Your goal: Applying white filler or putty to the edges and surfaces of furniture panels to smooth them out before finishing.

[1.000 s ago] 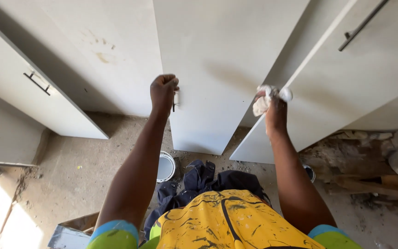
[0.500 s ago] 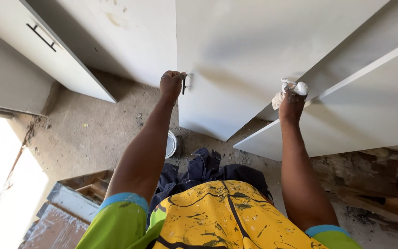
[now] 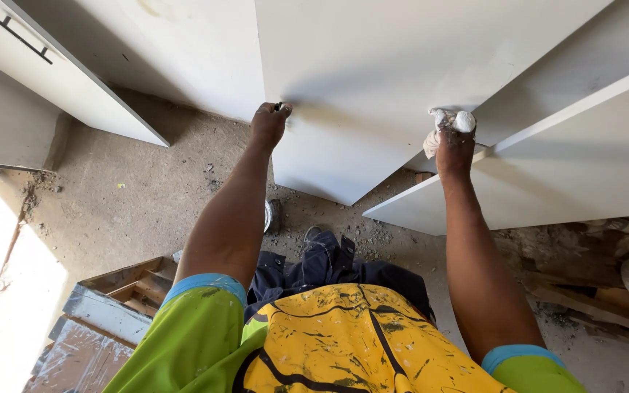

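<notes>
Dusty concrete floor [image 3: 132,196] runs under a row of tall white cabinet doors, and at the left edge of the plain white middle door panel [image 3: 373,80] the left hand [image 3: 268,124] is clenched around a small dark tool, steadying that panel. Over to the right, the right hand [image 3: 454,142] grips a crumpled white rag [image 3: 445,124], bunched at the fingertips and pressed flat against the same panel's face.

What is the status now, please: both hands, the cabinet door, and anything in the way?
Left hand gripping edge of white cabinet door. Right hand pressing white rag on the door's other edge. Nothing blocks the door face.
</notes>
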